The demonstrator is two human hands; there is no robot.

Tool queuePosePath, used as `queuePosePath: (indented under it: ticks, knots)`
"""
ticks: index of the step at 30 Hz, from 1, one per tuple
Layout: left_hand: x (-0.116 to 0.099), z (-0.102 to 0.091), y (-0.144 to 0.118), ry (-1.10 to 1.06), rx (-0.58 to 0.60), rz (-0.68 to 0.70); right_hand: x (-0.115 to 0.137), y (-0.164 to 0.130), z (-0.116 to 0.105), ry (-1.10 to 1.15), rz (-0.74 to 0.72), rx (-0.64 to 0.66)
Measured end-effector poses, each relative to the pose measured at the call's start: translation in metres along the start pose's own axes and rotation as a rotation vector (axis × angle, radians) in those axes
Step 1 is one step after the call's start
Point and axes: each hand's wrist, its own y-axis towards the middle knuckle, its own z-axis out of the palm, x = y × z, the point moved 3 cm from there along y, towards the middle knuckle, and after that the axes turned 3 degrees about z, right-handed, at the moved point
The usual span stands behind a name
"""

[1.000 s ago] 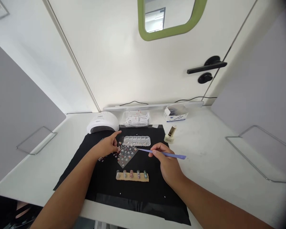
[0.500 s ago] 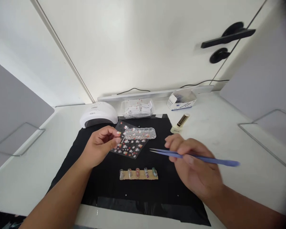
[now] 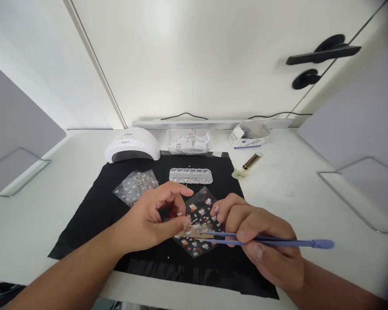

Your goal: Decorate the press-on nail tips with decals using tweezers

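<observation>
Your left hand (image 3: 155, 221) pinches a clear sticker sheet (image 3: 198, 215) at its near-left edge, thumb and forefinger closed on it, holding it just above the black mat (image 3: 93, 215). Your right hand (image 3: 261, 239) grips purple tweezers (image 3: 271, 242), fingers wrapped round the shaft; the tips point left and meet the sheet right beside your left thumb. I can't tell whether the tips are squeezed on a sticker or only touching the sheet.

Status, as I judge it: you're at the pick-a-sticker step. No sticker is visibly lifted off yet. The strip of nail tips (image 3: 197, 234) sits directly under the sheet and the tweezers, mostly hidden, so I can't read how many tips already carry decals.

Placement on the tips looks like it's all left to do, or at least unconfirmed.

Around your fingers:
- second sticker sheet (image 3: 136, 185) lies flat on the mat, beyond your left hand, untouched
- rhinestone tray (image 3: 190, 175) beyond both hands, near the mat's far edge
- nail lamp (image 3: 132, 146) well beyond your left hand, on the desk (image 3: 310, 202)
- clear box of packets (image 3: 189, 143) behind the tray
- polish bottle (image 3: 247, 165) tipped on its side, beyond your right hand, off the mat
- small carton (image 3: 248, 135) further back, open
</observation>
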Motion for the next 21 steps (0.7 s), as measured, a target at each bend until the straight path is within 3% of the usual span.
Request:
queuePosePath:
  ticks: [6, 12, 21]
  knots:
    - [-0.0008, 0.0018, -0.0001, 0.057, 0.034, 0.024, -0.0077, -0.0048, 0.0007, 0.149, 0.015, -0.044]
    - [-0.0044, 0.0032, 0.0047, 0.077, -0.034, 0.217, -0.0018, -0.0029, -0.0031, 0.109, -0.089, -0.046]
    - [-0.0055, 0.0072, 0.0029, 0.136, -0.029, 0.257, -0.0004, -0.0066, -0.0037, 0.058, -0.110, -0.088]
